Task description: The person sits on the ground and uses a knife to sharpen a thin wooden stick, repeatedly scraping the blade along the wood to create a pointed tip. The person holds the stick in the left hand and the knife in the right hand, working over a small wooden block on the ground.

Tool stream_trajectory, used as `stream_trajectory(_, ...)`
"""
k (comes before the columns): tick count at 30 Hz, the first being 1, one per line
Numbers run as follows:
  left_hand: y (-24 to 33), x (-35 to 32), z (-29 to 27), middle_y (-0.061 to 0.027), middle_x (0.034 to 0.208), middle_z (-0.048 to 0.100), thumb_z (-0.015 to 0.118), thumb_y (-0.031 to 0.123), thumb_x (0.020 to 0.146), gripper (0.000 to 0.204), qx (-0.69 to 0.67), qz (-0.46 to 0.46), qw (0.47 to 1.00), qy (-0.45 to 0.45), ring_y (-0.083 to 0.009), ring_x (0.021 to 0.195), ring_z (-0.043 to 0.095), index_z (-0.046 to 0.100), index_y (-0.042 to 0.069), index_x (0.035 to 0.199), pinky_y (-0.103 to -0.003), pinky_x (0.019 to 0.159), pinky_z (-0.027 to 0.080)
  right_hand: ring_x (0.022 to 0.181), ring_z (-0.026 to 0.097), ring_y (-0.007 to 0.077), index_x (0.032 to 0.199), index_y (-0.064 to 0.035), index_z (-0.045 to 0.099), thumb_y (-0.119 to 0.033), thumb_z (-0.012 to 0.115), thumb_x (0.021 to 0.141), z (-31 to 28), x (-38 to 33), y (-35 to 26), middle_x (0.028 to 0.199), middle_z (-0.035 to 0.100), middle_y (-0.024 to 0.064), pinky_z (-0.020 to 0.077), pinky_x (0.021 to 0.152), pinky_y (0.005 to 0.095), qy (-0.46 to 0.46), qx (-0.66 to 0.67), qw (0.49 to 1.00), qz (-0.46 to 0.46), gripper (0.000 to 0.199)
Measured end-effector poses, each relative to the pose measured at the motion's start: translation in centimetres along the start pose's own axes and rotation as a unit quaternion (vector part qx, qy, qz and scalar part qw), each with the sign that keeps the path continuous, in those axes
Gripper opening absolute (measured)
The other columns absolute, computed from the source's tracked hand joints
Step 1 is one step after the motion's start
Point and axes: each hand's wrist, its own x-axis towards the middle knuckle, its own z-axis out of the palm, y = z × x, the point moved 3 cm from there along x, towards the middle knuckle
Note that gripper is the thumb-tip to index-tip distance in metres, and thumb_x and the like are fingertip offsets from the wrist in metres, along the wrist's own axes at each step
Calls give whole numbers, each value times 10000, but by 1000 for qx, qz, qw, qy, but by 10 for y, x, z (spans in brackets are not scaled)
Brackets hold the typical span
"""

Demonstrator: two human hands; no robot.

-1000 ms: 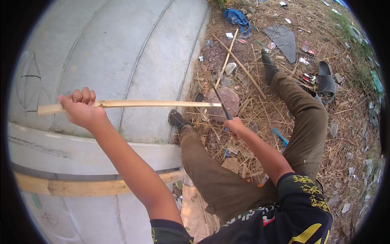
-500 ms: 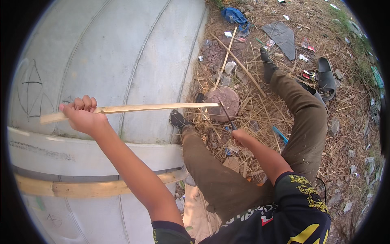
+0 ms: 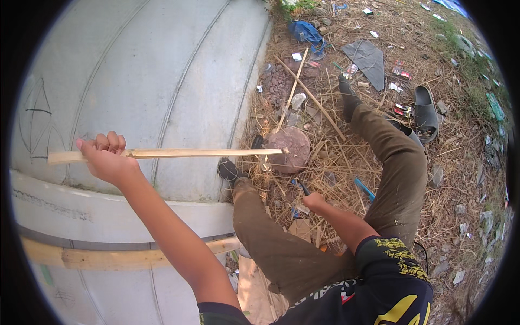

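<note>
My left hand [image 3: 111, 158] is closed around a long, pale bamboo strip [image 3: 208, 153] near its left end. The strip runs almost level to the right, and its far end lies over a round, flat-topped brown block [image 3: 295, 149] on the ground. Below and right of that end, my right hand [image 3: 314, 202] grips a knife [image 3: 305, 189] by its dark handle. The knife's blade hardly shows now; the earlier picture shows it thin and dark. Small shavings or a rough edge show at the strip's right tip.
A grey panelled wall [image 3: 135, 97] rises on the left, with a bamboo pole [image 3: 114, 255] along it. Other strips [image 3: 311, 97] lie beyond the block. Straw and litter cover the ground. Dark slip-on shoes [image 3: 425, 114], a blue cloth [image 3: 307, 33] and a blue tool-like object [image 3: 364, 188] lie around my legs.
My right hand has drawn the knife down, away from the strip's end it was touching. The strip's right end sits slightly lower, and the whole view has shifted a little.
</note>
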Motion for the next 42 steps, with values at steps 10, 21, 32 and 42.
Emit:
stream_trajectory(10,-14,4,-30,4,601,180,463,258,1009,418,-13,0,1000,15,-140,515,184,187,136,720,-308,485,169,545,461,101,738,-18,580,-233,654,851,-53,-103,-175,645,547,14,365,502,332,54,261,872,-412,253)
stream_trajectory(21,-16,-2,-15,5,607,182,438,257,1016,415,-19,0,1000,-3,-139,515,178,168,148,720,-306,495,169,528,538,202,690,15,566,-191,650,824,-2,-27,-38,574,526,73,420,515,355,-92,115,989,2,260)
stream_trajectory(32,-17,6,-8,33,571,218,620,180,951,408,-42,2,999,-18,-93,485,197,268,132,751,-292,470,177,564,532,188,881,5,640,-230,634,887,-27,-27,-69,634,579,70,443,572,360,127,1,945,-300,236)
stream_trajectory(42,-23,4,-24,41,569,213,626,125,921,324,-29,-3,1000,-10,-94,486,191,314,91,843,-292,471,170,575,487,138,728,-17,561,-216,641,831,-35,-73,-142,609,535,43,400,549,327,67,149,926,-341,238)
